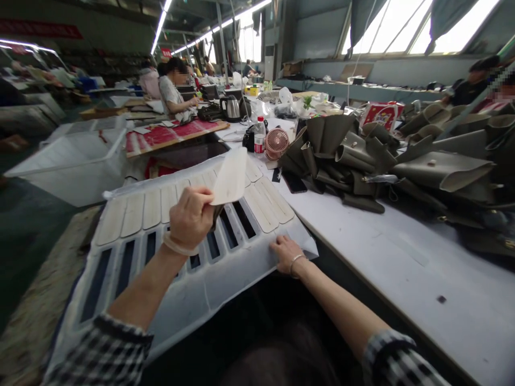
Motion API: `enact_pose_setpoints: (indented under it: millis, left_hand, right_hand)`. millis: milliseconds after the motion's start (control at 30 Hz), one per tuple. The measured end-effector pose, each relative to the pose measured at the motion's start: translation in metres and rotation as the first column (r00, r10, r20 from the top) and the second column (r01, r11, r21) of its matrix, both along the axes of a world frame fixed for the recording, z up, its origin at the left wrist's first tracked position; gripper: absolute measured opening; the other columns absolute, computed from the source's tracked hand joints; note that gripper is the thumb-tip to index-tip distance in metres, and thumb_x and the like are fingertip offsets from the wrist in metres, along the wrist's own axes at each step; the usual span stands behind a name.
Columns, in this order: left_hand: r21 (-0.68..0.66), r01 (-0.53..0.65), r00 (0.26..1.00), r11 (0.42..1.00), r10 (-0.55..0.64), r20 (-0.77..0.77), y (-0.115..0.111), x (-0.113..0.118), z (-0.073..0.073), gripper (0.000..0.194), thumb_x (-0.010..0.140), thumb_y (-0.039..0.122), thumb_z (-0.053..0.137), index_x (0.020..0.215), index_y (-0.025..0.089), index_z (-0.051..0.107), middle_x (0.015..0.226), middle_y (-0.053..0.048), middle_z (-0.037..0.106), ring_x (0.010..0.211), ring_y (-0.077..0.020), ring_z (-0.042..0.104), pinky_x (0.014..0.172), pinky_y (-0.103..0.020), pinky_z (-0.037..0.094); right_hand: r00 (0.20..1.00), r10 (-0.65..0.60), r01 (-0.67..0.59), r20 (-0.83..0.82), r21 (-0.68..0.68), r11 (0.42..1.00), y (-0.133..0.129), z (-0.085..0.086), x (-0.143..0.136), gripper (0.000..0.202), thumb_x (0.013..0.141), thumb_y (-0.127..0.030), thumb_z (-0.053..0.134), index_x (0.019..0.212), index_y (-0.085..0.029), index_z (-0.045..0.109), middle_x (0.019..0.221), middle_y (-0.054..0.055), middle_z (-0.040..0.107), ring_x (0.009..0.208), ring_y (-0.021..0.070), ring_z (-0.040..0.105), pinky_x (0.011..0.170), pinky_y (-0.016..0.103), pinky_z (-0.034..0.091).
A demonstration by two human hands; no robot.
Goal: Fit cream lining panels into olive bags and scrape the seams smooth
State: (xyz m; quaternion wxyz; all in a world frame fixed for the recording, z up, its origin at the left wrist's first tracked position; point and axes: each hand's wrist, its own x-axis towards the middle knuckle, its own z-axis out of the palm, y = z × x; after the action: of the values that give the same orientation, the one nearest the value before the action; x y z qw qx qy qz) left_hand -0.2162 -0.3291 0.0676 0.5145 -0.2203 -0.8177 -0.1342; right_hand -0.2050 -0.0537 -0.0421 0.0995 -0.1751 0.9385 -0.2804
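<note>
One panel (pixel 231 177) clamped in left fingers (pixel 204 194); right fingers (pixel 278 247) on tray (pixel 193 292), grip unclear; red bottle label (pixel 259 145) illegible.

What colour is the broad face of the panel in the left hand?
The panel shows an off-white face, seen best in the head view.

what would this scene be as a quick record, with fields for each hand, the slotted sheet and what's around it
left hand: grips a pale oblong piece, raised above the sheet
right hand: rests on the sheet's near edge, toward its right corner
slotted sheet: white, dark slots showing, pale pieces lying along the far side
beyond sheet: bottle with red cap, pink fan
right side: heap of olive-grey pieces
left side: white bin
</note>
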Motion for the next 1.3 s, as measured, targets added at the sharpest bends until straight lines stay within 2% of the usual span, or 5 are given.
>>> enact_pose_setpoints:
  millis: [200, 333, 833, 1033, 1300]
  left_hand:
    - [-0.223, 0.323, 0.946, 0.92, -0.319, 0.054, 0.058, 0.048, 0.012, 0.021, 0.083, 0.004, 0.058, 0.099, 0.018, 0.061, 0.103, -0.007, 0.068, 0.094, -0.0154, 0.066, 0.082, -0.024, 0.054]
    - [-0.224, 0.667, 0.745, 0.711, -0.645, 0.17, 0.117, 0.087, 0.006, 0.014, 0.084, 0.006, 0.059, 0.096, 0.011, 0.064, 0.092, -0.009, 0.069, 0.094, -0.0188, 0.067, 0.092, -0.031, 0.055]
    - [-0.259, 0.955, 0.194, 0.145, -0.966, 0.174, 0.259, 0.217, 0.028, 0.03, 0.087, 0.024, 0.06, 0.116, 0.018, 0.063, 0.111, -0.002, 0.066, 0.069, -0.0101, 0.059, 0.064, -0.025, 0.055]
    - [0.417, 0.727, 0.517, 0.545, -0.835, 0.189, 0.259, 0.204, 0.037, 0.079, 0.074, 0.019, 0.076, 0.142, 0.018, 0.036, 0.139, -0.013, 0.047, 0.13, -0.0273, 0.045, 0.109, -0.043, 0.043]
    - [0.514, 0.754, -0.058, 0.409, -0.738, 0.672, 0.29, 0.177, 0.028, 0.036, 0.075, 0.012, 0.072, 0.108, 0.022, 0.063, 0.105, -0.003, 0.065, 0.097, -0.0201, 0.062, 0.088, -0.036, 0.052]
  right_hand:
    - [0.956, -0.15, 0.256, 0.251, -0.469, 0.845, 0.02, 0.101, 0.02, 0.056, 0.098, -0.055, 0.011, 0.136, -0.021, 0.034, 0.128, 0.014, 0.058, 0.096, 0.0196, 0.067, 0.078, 0.038, 0.058]
    - [0.846, -0.28, 0.526, 0.453, -0.628, 0.573, 0.046, 0.159, 0.068, 0.077, 0.076, -0.065, 0.063, 0.136, -0.025, 0.036, 0.134, 0.013, 0.053, 0.107, 0.027, 0.063, 0.088, 0.045, 0.054]
    - [0.837, -0.518, 0.511, -0.178, -0.085, 0.855, 0.142, 0.169, 0.238, 0.099, 0.062, -0.035, 0.077, 0.145, -0.012, 0.029, 0.142, 0.015, 0.045, 0.131, 0.0265, 0.043, 0.114, 0.041, 0.033]
    - [0.758, -0.595, 0.548, -0.265, -0.236, 0.803, 0.185, 0.174, 0.308, 0.09, 0.068, -0.035, 0.073, 0.145, -0.023, 0.028, 0.14, 0.01, 0.046, 0.126, 0.0286, 0.047, 0.111, 0.046, 0.037]
    - [0.716, -0.556, 0.51, -0.423, -0.227, 0.83, 0.204, 0.145, 0.359, 0.093, 0.069, -0.034, 0.073, 0.147, -0.024, 0.023, 0.137, 0.012, 0.046, 0.123, 0.0333, 0.047, 0.105, 0.049, 0.041]
